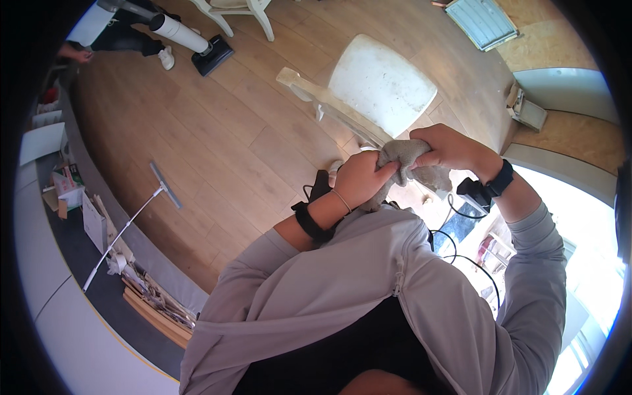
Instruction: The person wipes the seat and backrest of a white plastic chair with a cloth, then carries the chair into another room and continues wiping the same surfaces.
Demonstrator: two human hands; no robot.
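A bunched grey-brown cloth [402, 153] is pinched between both hands in front of my body. My left hand [363, 177] grips its near left side, the thumb pressed on the fabric. From the upper right, my right hand [444, 145] holds the other side with thumb and fingers. One end of the cloth hangs below the right hand, and another drops past the left. Just beyond the hands stands a worn white chair with a stained seat [382, 84] and a backrest [340, 108] whose edge faces me. Part of the chair is hidden behind the hands and cloth.
A person's leg [133, 39] and a white upright floor cleaner [182, 37] are at the upper left. A long-handled squeegee [131, 222] leans at the left. Another white chair [237, 12] stands at the top. Black cables [474, 261] hang by my right arm.
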